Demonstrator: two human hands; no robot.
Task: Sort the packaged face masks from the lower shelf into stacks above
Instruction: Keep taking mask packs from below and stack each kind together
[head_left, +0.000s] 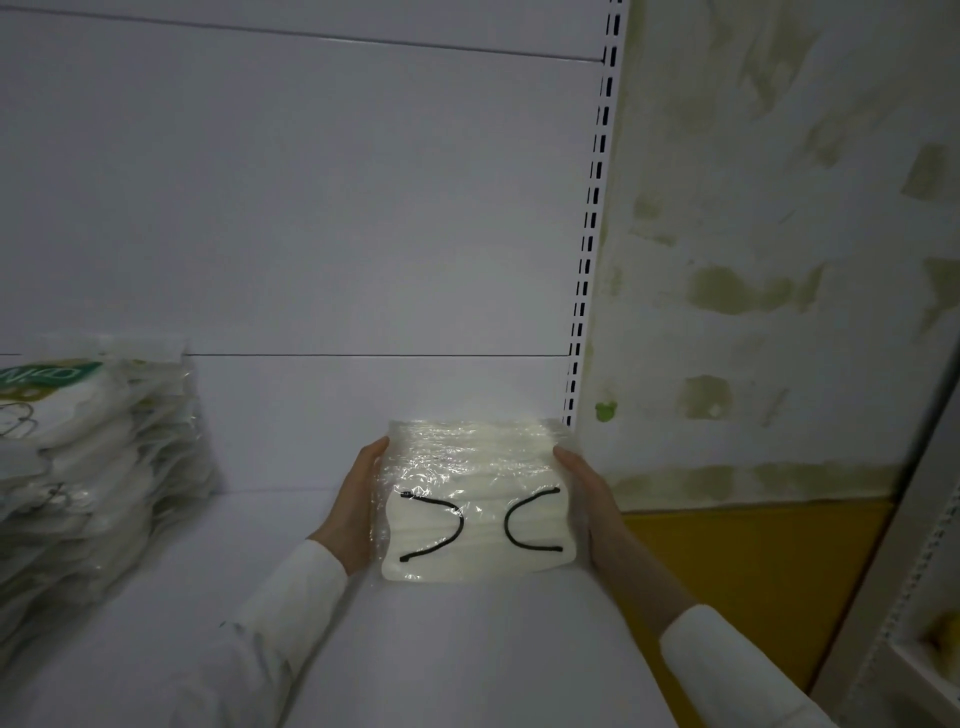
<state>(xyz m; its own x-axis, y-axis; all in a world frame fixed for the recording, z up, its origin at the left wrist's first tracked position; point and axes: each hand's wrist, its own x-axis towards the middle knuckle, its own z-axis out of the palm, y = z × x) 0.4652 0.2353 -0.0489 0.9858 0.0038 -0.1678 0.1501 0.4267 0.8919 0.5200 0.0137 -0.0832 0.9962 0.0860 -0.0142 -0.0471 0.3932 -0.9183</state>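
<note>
The only print in sight is on the stack of packaged masks at the left of the white shelf. Its top pack carries a green label with pale letters, seen upside down and too blurred to read. The clear wrappers under it are crumpled and lean unevenly.

The person holds a second, smaller stack of packaged white masks near the right end of the same shelf, just in front of the slotted upright. No brand or writing shows on its clear film. Its long axis runs left to right, across the shelf. The top pack's broad face is turned up and toward the viewer, with two black ear loops curving in toward each other at the middle. The edges of the packs beneath show along the far side. Its near edge seems to meet the shelf, though I cannot tell whether the weight rests there.

The left hand lies flat against the stack's left side, fingers straight. The right hand presses the right side likewise. Both sleeves are white.

Right of the upright is a wall with greenish patches.
</note>
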